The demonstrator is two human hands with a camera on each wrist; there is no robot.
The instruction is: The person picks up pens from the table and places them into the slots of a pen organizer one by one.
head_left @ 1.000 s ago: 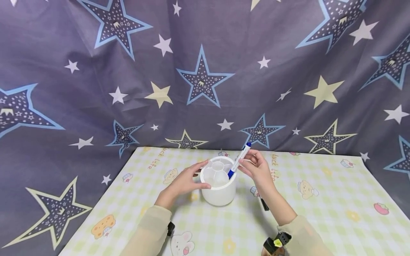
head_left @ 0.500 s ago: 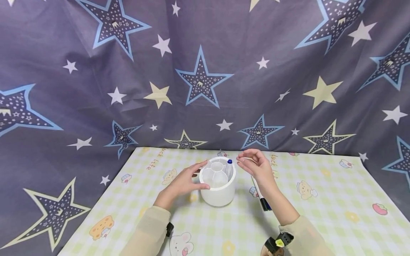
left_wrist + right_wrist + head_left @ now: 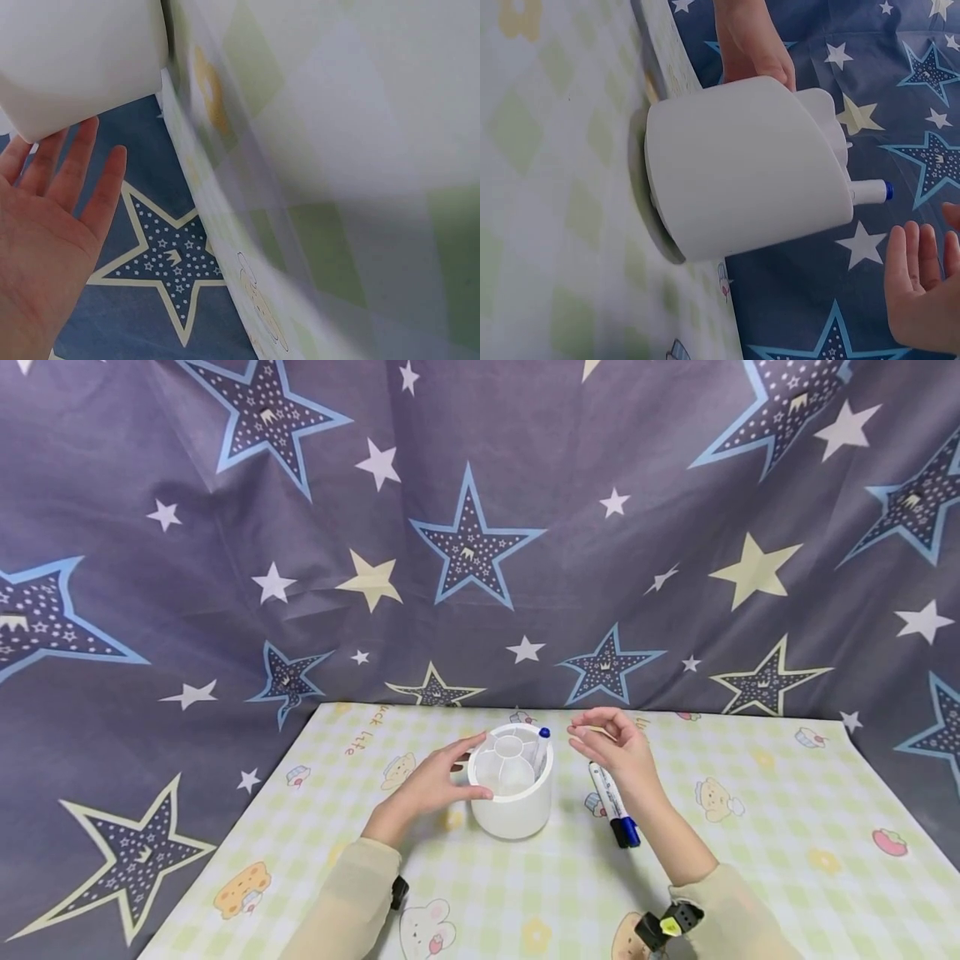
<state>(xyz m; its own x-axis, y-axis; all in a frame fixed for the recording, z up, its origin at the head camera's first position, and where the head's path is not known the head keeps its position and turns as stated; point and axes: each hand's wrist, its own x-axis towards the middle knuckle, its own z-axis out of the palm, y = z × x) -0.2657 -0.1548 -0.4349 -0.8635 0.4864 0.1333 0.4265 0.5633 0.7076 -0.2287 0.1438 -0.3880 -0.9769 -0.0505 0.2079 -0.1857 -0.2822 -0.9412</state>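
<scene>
A round white pen holder point(image 3: 512, 817) with several compartments stands upright on the table. The left hand point(image 3: 427, 789) holds it from the left, thumb at the near rim and fingers along the far side. In the left wrist view those fingers point(image 3: 75, 169) touch the holder's white wall point(image 3: 75, 60). One white marker with a blue end point(image 3: 542, 745) stands in a right-hand compartment, its lower part hidden. Just right of the rim, the right hand point(image 3: 618, 756) hovers with nothing in it. Under it two white markers point(image 3: 609, 797), black-capped and blue-capped, lie side by side.
A green-and-white checked cloth with cartoon prints point(image 3: 480, 893) covers the table. Behind the table's back edge hangs a dark curtain with stars point(image 3: 337, 635). Black wrist devices point(image 3: 667, 927) sit at both sleeves.
The right hand has let the blue-ended marker down into the holder, released it and drawn back to the right. Both markers on the table now show more fully. The left hand stays put.
</scene>
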